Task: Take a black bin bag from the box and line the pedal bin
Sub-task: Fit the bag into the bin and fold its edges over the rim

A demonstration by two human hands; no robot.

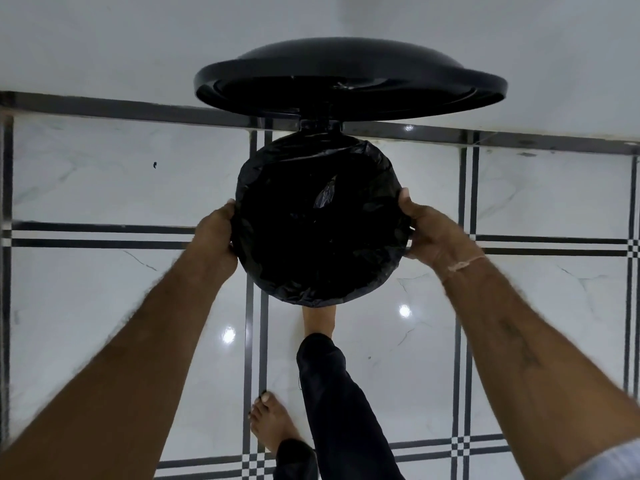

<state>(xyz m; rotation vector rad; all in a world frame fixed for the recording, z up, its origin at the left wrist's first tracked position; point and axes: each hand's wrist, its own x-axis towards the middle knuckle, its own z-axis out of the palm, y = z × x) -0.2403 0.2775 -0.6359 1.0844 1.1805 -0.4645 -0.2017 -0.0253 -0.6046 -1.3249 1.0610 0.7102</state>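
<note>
I look straight down into a round pedal bin whose black lid [349, 81] stands raised against the wall. A black bin bag [318, 237] lines the inside, and its edge is folded over the whole rim. My left hand [216, 233] grips the bag-covered rim on the left side. My right hand [433, 233] grips it on the right, a thread band at the wrist. The bin's body is hidden under the bag. A bare foot [318, 320] reaches under the bin's front edge, where the pedal is out of sight.
The bin stands on a glossy white marble floor [121, 306] with dark stripe inlays, close to a white wall [104, 46] with a dark skirting. My other bare foot [273, 420] rests on the floor nearer to me. No box is in view.
</note>
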